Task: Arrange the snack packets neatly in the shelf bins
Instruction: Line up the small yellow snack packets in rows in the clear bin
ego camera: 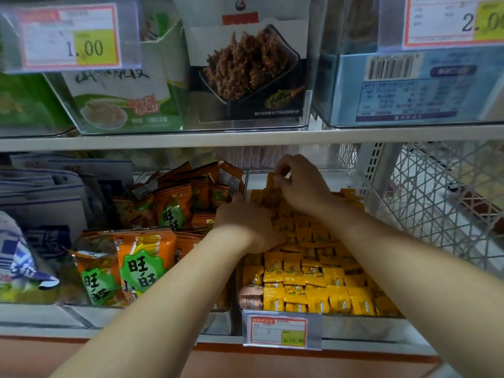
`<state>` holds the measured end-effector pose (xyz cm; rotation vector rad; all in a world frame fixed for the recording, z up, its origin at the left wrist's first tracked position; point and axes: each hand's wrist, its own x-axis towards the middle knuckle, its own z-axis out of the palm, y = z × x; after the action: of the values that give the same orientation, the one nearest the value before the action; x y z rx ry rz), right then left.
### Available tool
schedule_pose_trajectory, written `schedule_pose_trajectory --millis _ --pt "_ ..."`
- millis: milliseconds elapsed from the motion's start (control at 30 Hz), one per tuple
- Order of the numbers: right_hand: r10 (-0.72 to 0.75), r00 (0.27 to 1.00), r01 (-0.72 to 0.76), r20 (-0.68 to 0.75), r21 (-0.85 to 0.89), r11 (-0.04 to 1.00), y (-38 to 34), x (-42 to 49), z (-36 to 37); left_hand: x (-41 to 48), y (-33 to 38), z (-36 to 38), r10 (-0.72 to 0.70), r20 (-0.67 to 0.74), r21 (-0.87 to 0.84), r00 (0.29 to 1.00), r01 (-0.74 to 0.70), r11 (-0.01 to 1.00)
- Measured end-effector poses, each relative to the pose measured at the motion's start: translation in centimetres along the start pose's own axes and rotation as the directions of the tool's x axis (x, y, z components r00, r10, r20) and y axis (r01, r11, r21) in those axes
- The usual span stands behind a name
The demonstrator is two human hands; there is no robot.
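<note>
Several small yellow snack packets [308,285] fill a clear shelf bin [365,327] on the lower shelf, standing in rows. My right hand [300,184] reaches to the back of the bin and pinches one yellow packet [272,179] between thumb and fingers, lifted a little above the rows. My left hand [245,225] lies on the packets at the bin's left side, fingers down among them. One pinkish packet [251,297] sits at the bin's front left corner.
Orange and green snack bags [136,268] fill the bin to the left. Blue and white packs [41,192] lie further left. A white wire basket [447,203] stands on the right. The upper shelf edge [245,139] hangs low over the bins, with boxed snacks above.
</note>
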<state>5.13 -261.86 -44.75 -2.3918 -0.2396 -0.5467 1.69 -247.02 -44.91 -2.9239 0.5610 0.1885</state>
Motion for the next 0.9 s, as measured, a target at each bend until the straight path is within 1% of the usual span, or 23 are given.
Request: schedule_pose_trajectory --millis 33,100,133,167,200,233,267,300,333,367,400,433,467,533,567,600,633,667,733,800,833,867,900 --pt "0.007 0.999 -0.005 -0.049 0.053 0.999 -0.2 -0.7 -0.6 -0.1 0.1 -0.1 0.0 0.011 0.006 1.0 0.0 1.0" --pt "0.041 0.995 -0.028 -0.094 0.132 0.991 -0.8 -2.2 -1.8 -0.7 0.3 -0.7 -0.003 0.037 -0.006 0.999 0.004 1.0" --pt "0.08 0.99 -0.061 -0.112 0.169 0.984 -1.0 -3.2 -2.4 -1.4 0.5 -1.2 -0.012 0.03 -0.018 0.999 0.012 1.0" --pt "0.127 0.982 -0.099 -0.138 0.197 0.975 -1.2 -4.3 -3.0 -2.1 0.6 -1.8 -0.021 -0.018 -0.023 1.0 0.021 1.0" --pt "0.172 0.971 -0.133 -0.168 0.219 0.967 -1.5 -5.5 -3.6 -3.1 0.8 -2.3 -0.024 -0.122 -0.011 0.992 0.023 1.0" --pt "0.209 0.958 -0.157 -0.194 0.253 0.955 -1.8 -6.7 -4.1 -4.1 1.0 -2.7 -0.015 -0.282 0.009 0.959 0.018 1.0" --pt "0.243 0.947 -0.173 -0.208 0.305 0.936 -2.1 -8.0 -4.5 -5.0 1.1 -3.0 -0.002 -0.449 0.006 0.893 0.005 1.0" --pt "0.272 0.94 -0.184 -0.206 0.366 0.912 -2.4 -9.2 -4.9 -5.9 1.4 -3.2 -0.002 -0.583 -0.054 0.813 -0.035 0.998" --pt "0.286 0.939 -0.186 -0.19 0.417 0.889 -2.9 -10.4 -5.1 -6.9 1.7 -3.4 -0.045 -0.649 -0.182 0.759 -0.098 0.978" --pt "0.277 0.945 -0.176 -0.174 0.443 0.879 -3.5 -11.5 -5.3 -7.6 1.9 -3.6 -0.12 -0.639 -0.369 0.76 -0.166 0.915" --pt "0.249 0.955 -0.156 -0.158 0.447 0.881 -4.1 -12.4 -5.5 -8.2 2.1 -3.7 -0.195 -0.56 -0.574 0.805 -0.208 0.792" --pt "0.218 0.966 -0.134 -0.142 0.447 0.885 -4.6 -13.2 -5.6 -8.5 2.3 -3.6 -0.233 -0.46 -0.741 0.857 -0.226 0.632" --pt "0.187 0.975 -0.112 -0.123 0.455 0.883 -5.0 -13.8 -5.7 -8.6 2.4 -3.5 -0.25 -0.383 -0.848 0.889 -0.231 0.477" --pt "0.143 0.987 -0.085 -0.076 0.51 0.856 -5.6 -14.4 -5.9 -8.7 2.2 -2.9 -0.265 -0.26 -0.955 0.928 -0.207 0.212" --pt "0.137 0.989 -0.081 -0.063 0.544 0.835 -5.6 -14.4 -6.1 -8.8 2.0 -2.7 -0.255 -0.216 -0.975 0.943 -0.193 0.111" --pt "0.158 0.985 -0.092 -0.064 0.578 0.811 -5.5 -14.2 -6.3 -8.7 1.9 -2.4 -0.243 -0.196 -0.981 0.95 -0.189 0.053" --pt "0.206 0.976 -0.122 -0.07 0.609 0.784 -5.3 -13.7 -6.4 -8.7 1.7 -2.1 -0.236 -0.199 -0.98 0.951 -0.196 0.038" --pt "0.266 0.962 -0.166 -0.067 0.63 0.759 -4.9 -13.2 -6.4 -8.7 1.6 -1.9 -0.232 -0.214 -0.977 0.949 -0.207 0.052" --pt "0.362 0.932 -0.281 0.015 0.663 0.694 -4.0 -11.8 -6.5 -8.7 1.6 -1.8 -0.219 -0.237 -0.971 0.947 -0.22 0.098" --pt "0.359 0.928 -0.336 0.103 0.648 0.683 -3.3 -10.5 -6.3 -8.8 1.9 -1.9 -0.202 -0.258 -0.96 0.945 -0.226 0.167" --pt "0.326 0.939 -0.318 0.11 0.636 0.703 -3.1 -9.8 -6.2 -8.7 1.9 -2.0 -0.199 -0.282 -0.945 0.939 -0.236 0.224" --pt "0.294 0.952 -0.283 0.092 0.634 0.72 -2.9 -9.1 -5.9 -8.7 1.9 -2.2 -0.2 -0.321 -0.918 0.925 -0.252 0.307" --pt "0.278 0.959 -0.249 0.057 0.64 0.727 -2.8 -8.4 -5.7 -8.6 1.8 -2.3 -0.2 -0.391 -0.861 0.898 -0.28 0.424"
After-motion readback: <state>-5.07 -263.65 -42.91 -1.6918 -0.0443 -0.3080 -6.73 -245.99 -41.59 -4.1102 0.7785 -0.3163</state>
